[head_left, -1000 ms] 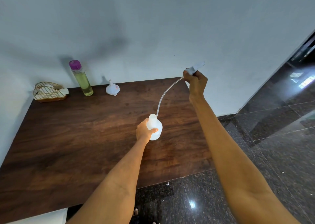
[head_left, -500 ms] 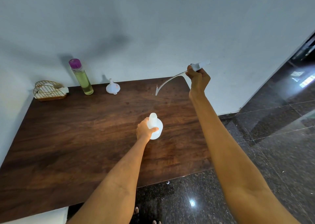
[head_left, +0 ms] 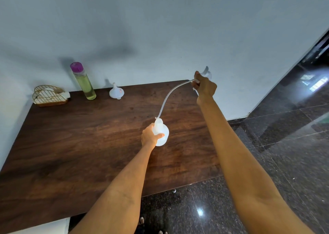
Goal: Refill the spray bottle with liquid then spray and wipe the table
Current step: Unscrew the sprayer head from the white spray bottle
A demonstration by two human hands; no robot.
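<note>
A white spray bottle (head_left: 162, 133) stands upright on the dark wooden table (head_left: 89, 144), its neck uncapped. My left hand (head_left: 150, 136) grips its side. My right hand (head_left: 204, 86) holds the spray head (head_left: 206, 73) up near the table's far right corner. The head's long clear tube (head_left: 169, 96) curves down, and its tip touches the mouth of the bottle. A tall clear bottle of yellow-green liquid with a purple cap (head_left: 83, 81) stands at the back left. A small white funnel (head_left: 116, 91) sits upside down beside it.
A gold wire holder with white cloths or napkins (head_left: 49, 96) sits at the table's back left corner. A pale wall runs behind the table. Glossy dark stone floor (head_left: 276, 144) lies to the right and in front.
Half a second ago the tube swung free above the table, clear of the bottle. Now my right hand has lowered slightly and the tube tip is back at the bottle's mouth. The left hand stayed put.
</note>
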